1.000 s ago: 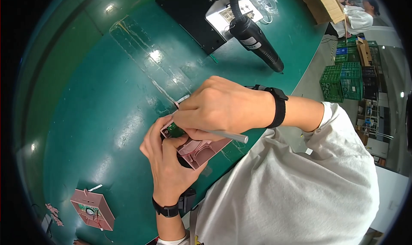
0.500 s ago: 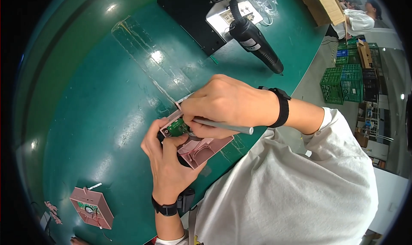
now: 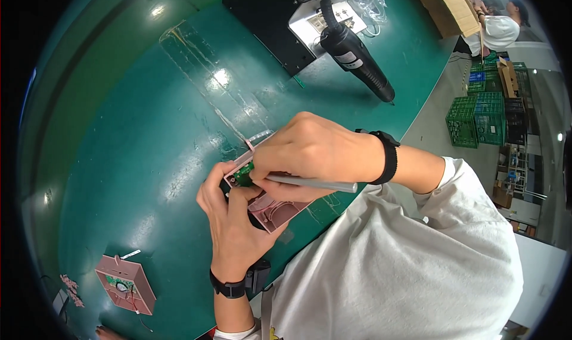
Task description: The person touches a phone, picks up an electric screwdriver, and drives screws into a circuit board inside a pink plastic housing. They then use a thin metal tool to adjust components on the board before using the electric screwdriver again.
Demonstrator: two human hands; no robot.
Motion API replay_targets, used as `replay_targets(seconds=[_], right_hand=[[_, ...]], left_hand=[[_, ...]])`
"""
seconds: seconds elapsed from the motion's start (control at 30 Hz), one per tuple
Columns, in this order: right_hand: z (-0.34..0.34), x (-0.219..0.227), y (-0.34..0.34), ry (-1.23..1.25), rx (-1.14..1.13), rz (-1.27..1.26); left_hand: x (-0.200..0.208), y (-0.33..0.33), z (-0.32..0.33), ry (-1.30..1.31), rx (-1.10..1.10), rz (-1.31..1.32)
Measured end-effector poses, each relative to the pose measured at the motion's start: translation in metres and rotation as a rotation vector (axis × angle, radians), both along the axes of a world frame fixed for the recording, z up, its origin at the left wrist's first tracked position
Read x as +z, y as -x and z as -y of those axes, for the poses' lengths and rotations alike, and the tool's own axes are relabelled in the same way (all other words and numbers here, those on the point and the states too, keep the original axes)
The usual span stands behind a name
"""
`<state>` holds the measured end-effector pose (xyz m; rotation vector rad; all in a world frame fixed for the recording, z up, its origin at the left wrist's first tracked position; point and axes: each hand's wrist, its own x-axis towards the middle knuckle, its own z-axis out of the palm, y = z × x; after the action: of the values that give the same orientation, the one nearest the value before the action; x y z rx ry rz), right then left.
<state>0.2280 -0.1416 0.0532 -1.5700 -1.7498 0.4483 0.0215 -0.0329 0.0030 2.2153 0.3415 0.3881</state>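
My left hand (image 3: 235, 236) is closed around a pink plastic housing (image 3: 287, 216), whose open side faces up. Its thumb presses inside, beside a green circuit board (image 3: 243, 174). Over the far part of the housing, my right hand (image 3: 316, 155) grips a slim grey rod-shaped tool (image 3: 325, 184). The tool's back end sticks out toward the wrist; its working tip is hidden by the fingers, so I cannot tell its exact kind. A white strip pokes out past the housing's far corner.
A second pink housing (image 3: 128, 285) with board and wires lies lower left, near small pink pieces (image 3: 71, 290). At the back are a black machine (image 3: 262, 24), an upright-held black power screwdriver (image 3: 357, 63) and a cardboard box (image 3: 447, 9). Green crates (image 3: 476, 119) stand on the floor; another person sits beyond.
My right hand has shifted slightly, and the grey tool's back end has moved a little right and down. My left hand keeps its hold on the housing.
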Motion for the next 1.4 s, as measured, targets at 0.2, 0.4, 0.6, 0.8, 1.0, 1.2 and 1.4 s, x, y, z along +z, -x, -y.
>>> replay_targets(seconds=[0.2,0.4,0.6,0.8,1.0,1.2,1.4], right_hand=[[-0.001,-0.004,0.002,-0.026,-0.004,0.037],[-0.001,-0.005,-0.002,0.009,0.026,0.081],[-0.004,-0.005,-0.006,0.052,0.061,0.096],[-0.006,-0.006,-0.006,0.019,0.080,0.150],[-0.008,-0.001,-0.003,-0.035,0.131,0.318],[-0.010,-0.003,-0.001,-0.046,0.103,0.293],[-0.011,0.001,0.000,-0.006,0.071,0.236]], left_hand=[[0.002,0.000,-0.001,-0.005,-0.021,-0.025],[0.002,0.001,0.000,-0.017,-0.013,-0.013],[0.002,0.000,0.001,-0.016,-0.002,-0.024],[0.002,-0.001,0.001,0.000,-0.005,-0.028],[0.005,-0.001,0.000,0.001,0.004,-0.032],[0.002,-0.002,0.002,0.049,0.029,-0.024],[0.000,0.002,-0.001,0.004,-0.013,-0.036]])
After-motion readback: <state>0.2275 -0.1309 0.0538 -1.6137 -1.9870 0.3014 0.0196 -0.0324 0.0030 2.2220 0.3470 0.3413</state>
